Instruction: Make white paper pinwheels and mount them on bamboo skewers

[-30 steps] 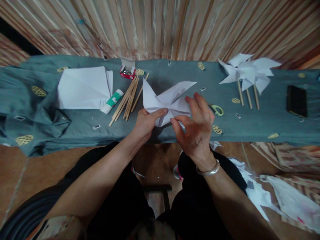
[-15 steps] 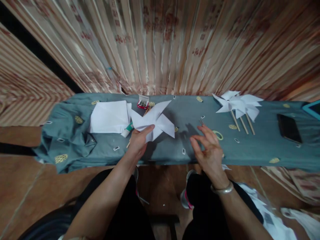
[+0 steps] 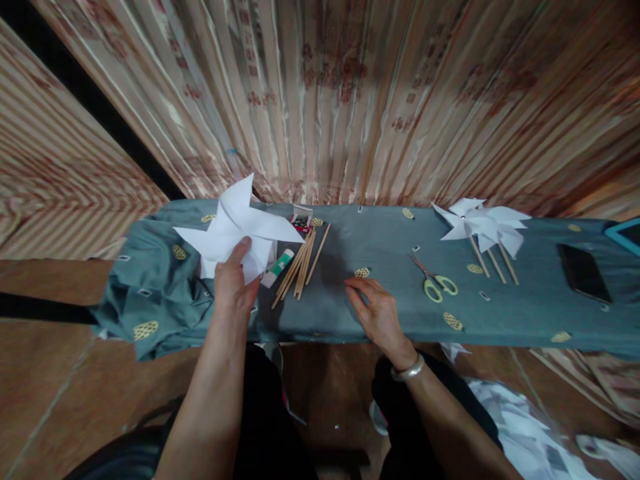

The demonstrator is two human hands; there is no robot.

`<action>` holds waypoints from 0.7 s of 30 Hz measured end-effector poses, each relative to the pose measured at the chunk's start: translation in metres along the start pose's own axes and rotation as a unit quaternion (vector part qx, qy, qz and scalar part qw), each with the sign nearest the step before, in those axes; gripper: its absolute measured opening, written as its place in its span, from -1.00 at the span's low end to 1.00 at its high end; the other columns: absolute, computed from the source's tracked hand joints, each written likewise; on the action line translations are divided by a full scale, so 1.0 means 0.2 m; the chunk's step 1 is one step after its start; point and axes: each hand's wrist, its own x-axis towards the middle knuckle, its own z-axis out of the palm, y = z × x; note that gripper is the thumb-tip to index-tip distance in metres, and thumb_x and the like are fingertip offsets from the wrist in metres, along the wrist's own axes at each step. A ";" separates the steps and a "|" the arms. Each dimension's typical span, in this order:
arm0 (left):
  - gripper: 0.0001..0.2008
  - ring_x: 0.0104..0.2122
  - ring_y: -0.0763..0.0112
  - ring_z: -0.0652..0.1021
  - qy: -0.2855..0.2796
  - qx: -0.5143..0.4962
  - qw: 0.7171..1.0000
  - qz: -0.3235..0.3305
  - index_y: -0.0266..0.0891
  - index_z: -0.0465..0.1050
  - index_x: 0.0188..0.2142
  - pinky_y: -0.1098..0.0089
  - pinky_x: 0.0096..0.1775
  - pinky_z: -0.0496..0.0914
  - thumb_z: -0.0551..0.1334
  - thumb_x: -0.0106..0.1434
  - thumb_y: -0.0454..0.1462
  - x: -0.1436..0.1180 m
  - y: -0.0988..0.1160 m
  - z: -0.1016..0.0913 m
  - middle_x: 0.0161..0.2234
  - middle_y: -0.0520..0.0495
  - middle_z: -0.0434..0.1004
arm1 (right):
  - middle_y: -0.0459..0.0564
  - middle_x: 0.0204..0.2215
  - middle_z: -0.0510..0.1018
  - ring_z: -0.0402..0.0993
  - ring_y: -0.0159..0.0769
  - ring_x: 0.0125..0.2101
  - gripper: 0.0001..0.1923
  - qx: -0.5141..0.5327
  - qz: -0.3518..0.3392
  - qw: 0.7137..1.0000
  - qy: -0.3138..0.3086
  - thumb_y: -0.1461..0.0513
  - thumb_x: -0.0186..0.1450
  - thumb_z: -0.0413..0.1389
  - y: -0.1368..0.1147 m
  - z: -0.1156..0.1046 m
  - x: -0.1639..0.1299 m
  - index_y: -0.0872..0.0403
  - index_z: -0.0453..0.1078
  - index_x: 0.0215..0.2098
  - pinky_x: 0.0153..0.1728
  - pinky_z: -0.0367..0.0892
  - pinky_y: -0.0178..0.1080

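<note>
My left hand [image 3: 234, 280] grips a white folded paper pinwheel head [image 3: 239, 230] and holds it up over the left part of the table, above a stack of white paper that it mostly hides. My right hand [image 3: 376, 309] is empty with fingers spread, resting on the grey-green cloth [image 3: 370, 247] near the table's front edge. Between my hands lie a bundle of wooden sticks [image 3: 300, 263] and a glue stick [image 3: 278, 267]. A small red box of pins [image 3: 301, 221] sits behind the sticks.
Yellow-handled scissors [image 3: 436, 280] lie right of my right hand. Finished pinwheels on sticks [image 3: 483, 227] rest further right, then a black phone [image 3: 583, 272] and a blue edge [image 3: 625, 235]. A striped curtain hangs behind. Paper scraps [image 3: 520, 427] lie on the floor.
My left hand has carried the paper pinwheel head leftward and up. My right hand let go of it and dropped onto the cloth. The view has shifted.
</note>
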 end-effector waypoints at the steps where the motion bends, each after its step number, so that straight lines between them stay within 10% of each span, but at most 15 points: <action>1: -0.83 -0.14 0.32 0.61 0.001 -0.004 1.000 0.001 -0.19 0.52 -0.37 0.38 -0.11 0.54 0.36 0.00 -0.40 0.00 0.00 0.00 -0.27 -0.04 0.65 | 0.03 -0.26 0.67 0.60 -0.17 -0.21 -0.78 0.009 0.004 1.000 -0.004 0.22 0.36 0.03 -0.02 0.03 0.03 0.01 0.54 -0.19 -0.11 0.49 -0.13; 8: -0.76 -0.13 0.30 0.61 0.001 -0.033 0.999 -0.004 -0.19 0.51 -0.32 0.38 -0.09 0.54 0.40 -0.04 -0.37 0.02 0.01 -0.02 -0.26 -0.03 0.64 | 0.07 -0.19 0.65 0.55 -0.18 -0.14 -0.73 -0.069 -0.071 0.990 -0.095 0.29 0.36 -0.01 -0.08 0.23 0.50 0.09 0.54 -0.16 -0.03 0.41 -0.13; 12: -0.73 -0.20 0.28 0.64 0.018 -0.043 0.998 -0.031 -0.21 0.51 -0.30 0.35 -0.13 0.56 0.41 -0.05 -0.38 0.02 0.01 -0.02 -0.30 -0.04 0.65 | 0.23 0.20 0.37 0.29 -0.03 0.18 -0.72 -0.182 -0.117 0.970 -0.112 0.32 0.34 -0.01 -0.07 0.33 0.78 0.16 0.55 -0.20 0.17 0.21 0.01; 21: -0.69 -0.19 0.25 0.65 0.013 -0.027 0.998 -0.050 -0.24 0.52 -0.30 0.30 -0.06 0.53 0.43 -0.10 -0.38 0.01 -0.01 -0.02 -0.35 -0.03 0.66 | 0.36 0.28 0.22 0.00 0.11 0.32 -0.73 -0.293 -0.146 0.924 -0.196 0.33 0.26 0.05 -0.02 0.48 0.91 0.26 0.54 -0.18 0.19 0.08 0.08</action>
